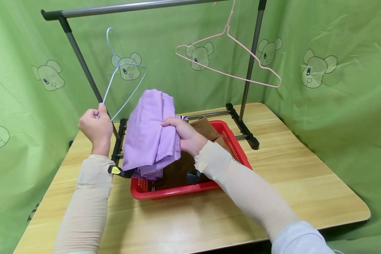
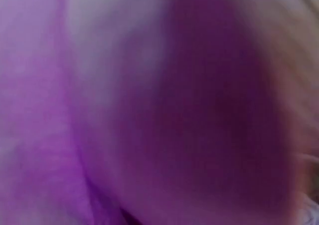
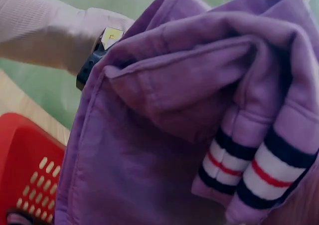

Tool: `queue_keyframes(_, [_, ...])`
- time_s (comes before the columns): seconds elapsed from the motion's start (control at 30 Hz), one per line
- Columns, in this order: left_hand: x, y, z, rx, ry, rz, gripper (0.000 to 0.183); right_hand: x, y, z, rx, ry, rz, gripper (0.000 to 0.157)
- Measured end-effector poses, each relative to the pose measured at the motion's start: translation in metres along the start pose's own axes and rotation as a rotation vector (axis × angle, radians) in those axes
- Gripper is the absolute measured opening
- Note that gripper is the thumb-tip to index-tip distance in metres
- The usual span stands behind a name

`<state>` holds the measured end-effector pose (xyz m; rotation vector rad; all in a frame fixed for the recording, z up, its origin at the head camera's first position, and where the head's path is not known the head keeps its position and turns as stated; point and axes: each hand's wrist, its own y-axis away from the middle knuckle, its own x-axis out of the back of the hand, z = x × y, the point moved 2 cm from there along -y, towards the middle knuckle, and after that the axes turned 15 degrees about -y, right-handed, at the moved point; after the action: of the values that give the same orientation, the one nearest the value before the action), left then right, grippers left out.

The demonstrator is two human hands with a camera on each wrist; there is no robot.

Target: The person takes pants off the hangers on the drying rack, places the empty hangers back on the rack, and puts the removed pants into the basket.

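Note:
At the left of the head view my left hand [image 1: 98, 127] grips a light blue wire hanger [image 1: 110, 84] by its lower part, hook upward. My right hand [image 1: 189, 135] pinches the edge of a folded purple garment [image 1: 149, 130], thumb on the near face. The garment hangs over the left side of a red basket [image 1: 177, 191]. Seen from the right wrist, the purple cloth [image 3: 139, 170] has folded ends with navy, white and red bands [image 3: 271, 172]. Blurred purple cloth [image 2: 40, 110] fills much of the left wrist view, which does not show the fingers.
Brown cloth [image 1: 206, 128] lies in the basket on a wooden table [image 1: 304, 176]. Behind stands a clothes rack with a grey rail [image 1: 139, 6] and black feet [image 1: 243, 128]. A pink hanger [image 1: 226, 73] hangs at its right. Green curtains [image 1: 352, 106] surround the table.

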<state>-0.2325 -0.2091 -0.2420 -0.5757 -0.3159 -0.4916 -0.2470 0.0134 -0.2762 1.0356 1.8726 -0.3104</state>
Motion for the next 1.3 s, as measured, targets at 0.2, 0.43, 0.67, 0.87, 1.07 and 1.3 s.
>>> queue_keyframes(0.2, [-0.002, 0.001, 0.001, -0.001, 0.002, -0.011, 0.026, 0.012, 0.008, -0.012, -0.001, 0.066, 0.056, 0.015])
queue_keyframes(0.43, [-0.001, 0.007, 0.007, 0.005, 0.03, -0.048, 0.025, 0.024, 0.016, -0.026, 0.023, 0.118, 0.129, 0.016])
queue_keyframes(0.67, [0.001, 0.017, 0.014, -0.032, 0.054, -0.067, 0.028, 0.036, 0.016, -0.036, 0.032, 0.074, 0.184, 0.018])
queue_keyframes(0.87, [0.004, 0.02, 0.017, -0.045, 0.058, -0.066, 0.029, 0.051, 0.019, -0.043, 0.049, 0.121, 0.234, 0.019])
queue_keyframes(1.07, [0.006, 0.018, 0.018, -0.041, 0.056, -0.06, 0.028, 0.061, 0.026, -0.051, 0.052, 0.231, 0.274, 0.018])
queue_keyframes(1.3, [0.005, 0.015, 0.019, -0.039, 0.066, -0.063, 0.028, 0.071, 0.035, -0.059, 0.002, 0.322, 0.268, 0.02])
